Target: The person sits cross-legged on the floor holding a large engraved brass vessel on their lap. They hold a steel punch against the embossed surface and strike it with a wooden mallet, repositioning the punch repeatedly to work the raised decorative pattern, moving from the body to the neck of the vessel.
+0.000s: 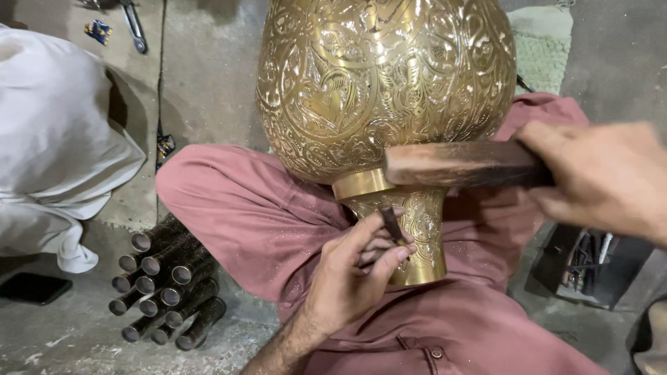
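Note:
A large engraved brass vase (375,83) rests upside-down in my lap, its narrow foot (417,239) pointing toward me. My left hand (351,274) pinches a small dark chisel (391,223) against the engraved foot. My right hand (604,177) grips a wooden mallet block (451,164) that hovers just above the chisel, next to the vase's neck ring. My legs in reddish-brown trousers (243,208) cradle the vase.
A bundle of several dark metal tubes (167,285) lies on the concrete floor at lower left. Another person in white cloth (55,132) sits at the left. A dark tray of tools (587,264) is at right, pliers (133,26) at top left, and a black phone (33,287).

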Motion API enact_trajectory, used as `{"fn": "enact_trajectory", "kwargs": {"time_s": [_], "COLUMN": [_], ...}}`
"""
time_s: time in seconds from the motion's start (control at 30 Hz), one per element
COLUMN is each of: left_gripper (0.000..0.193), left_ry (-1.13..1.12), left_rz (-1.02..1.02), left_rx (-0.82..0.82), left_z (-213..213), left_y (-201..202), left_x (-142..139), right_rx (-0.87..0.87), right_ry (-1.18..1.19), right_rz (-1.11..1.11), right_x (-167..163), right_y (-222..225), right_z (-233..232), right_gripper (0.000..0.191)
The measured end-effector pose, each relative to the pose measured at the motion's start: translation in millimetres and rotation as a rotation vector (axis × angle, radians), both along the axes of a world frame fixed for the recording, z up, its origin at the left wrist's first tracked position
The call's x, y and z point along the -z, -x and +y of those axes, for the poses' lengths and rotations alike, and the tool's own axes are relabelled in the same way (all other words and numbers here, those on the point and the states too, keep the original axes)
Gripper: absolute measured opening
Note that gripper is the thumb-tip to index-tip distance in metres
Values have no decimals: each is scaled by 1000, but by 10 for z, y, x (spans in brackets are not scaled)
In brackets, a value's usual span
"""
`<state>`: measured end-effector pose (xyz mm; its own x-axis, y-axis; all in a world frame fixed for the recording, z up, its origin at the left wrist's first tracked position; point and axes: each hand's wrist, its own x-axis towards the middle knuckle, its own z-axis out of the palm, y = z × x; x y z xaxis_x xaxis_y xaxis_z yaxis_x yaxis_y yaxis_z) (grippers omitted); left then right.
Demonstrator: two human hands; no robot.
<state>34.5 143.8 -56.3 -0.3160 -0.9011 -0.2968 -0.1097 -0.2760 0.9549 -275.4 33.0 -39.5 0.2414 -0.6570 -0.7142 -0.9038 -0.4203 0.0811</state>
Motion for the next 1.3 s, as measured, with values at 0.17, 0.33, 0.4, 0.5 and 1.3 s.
{"fn": "enact_trajectory", "kwargs": {"time_s": [0.17, 0.33, 0.4, 0.5, 1.3], "left_gripper": [43, 40, 34, 36, 44], "left_ry": [42, 42, 54, -5, -3], "left_rz": [31, 15, -21, 22, 68], "left_rx": [53, 50, 46, 26, 129], "left_z": [-41, -41, -29, -16, -158], "left_y": [-58, -63, -57, -50, -36], "left_x": [-29, 0, 16, 36, -54], "right_rx": [336, 225, 43, 166, -30], "right_ry": [-2, 20, 2, -86, -126], "right_rz": [-409, -903, -551, -585, 75], "right_x": [-147, -110, -80, -115, -220], "right_y": [-57, -150, -175, -184, -204], "right_z": [-127, -155, -208, -311, -135], "right_gripper": [47, 41, 48, 50, 39]}}
